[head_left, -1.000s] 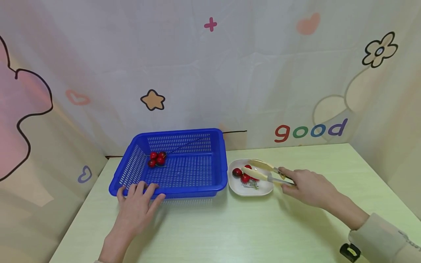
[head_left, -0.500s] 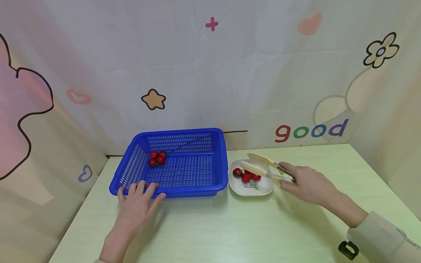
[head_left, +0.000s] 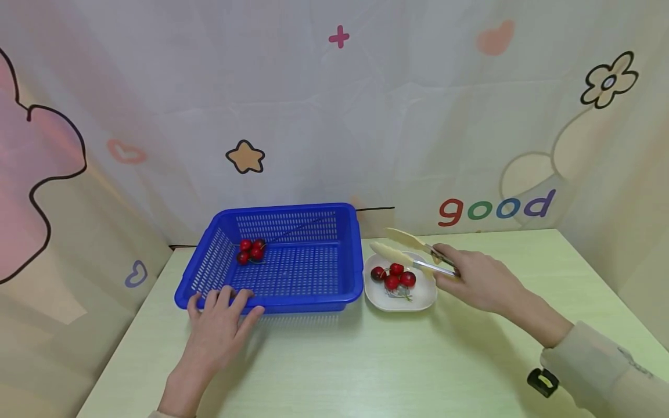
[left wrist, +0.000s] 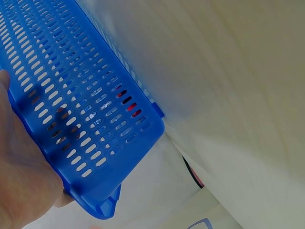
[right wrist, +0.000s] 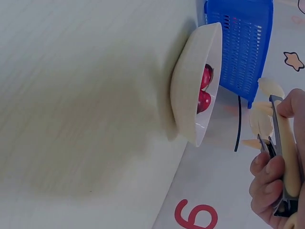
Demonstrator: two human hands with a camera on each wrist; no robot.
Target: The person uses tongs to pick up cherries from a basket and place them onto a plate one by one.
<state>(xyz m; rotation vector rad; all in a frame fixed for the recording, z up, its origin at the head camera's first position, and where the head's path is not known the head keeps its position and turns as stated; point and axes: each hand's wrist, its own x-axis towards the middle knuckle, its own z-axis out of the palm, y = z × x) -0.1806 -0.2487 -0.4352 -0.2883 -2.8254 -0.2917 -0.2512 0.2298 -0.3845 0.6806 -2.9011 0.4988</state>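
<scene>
My right hand point(head_left: 481, 281) holds a pair of tongs point(head_left: 436, 268) with metal arms and pale yellow tips. The tips stand apart above the back edge of a small white dish point(head_left: 384, 302), and nothing shows between them. Several red cherries point(head_left: 392, 283) with stems lie in the dish. At the front left, my left hand point(head_left: 216, 337) grips the near rim of a blue plastic basket point(head_left: 308, 302), fingers bent over it. A small cluster of cherries point(head_left: 251, 252) sits in the basket's left part. In the left wrist view, red shows through the basket's slots point(left wrist: 133, 107).
Both containers stand side by side on a pale green table point(head_left: 334, 366), the dish to the right of the basket. A printed curtain point(head_left: 292, 104) closes off the back and sides. A black band point(head_left: 543, 382) hangs by the right sleeve point(head_left: 590, 363).
My right hand has lifted the tongs from around the cherries in the dish and carried them up and leftward, without a cherry. The left hand keeps its place on the basket rim.
</scene>
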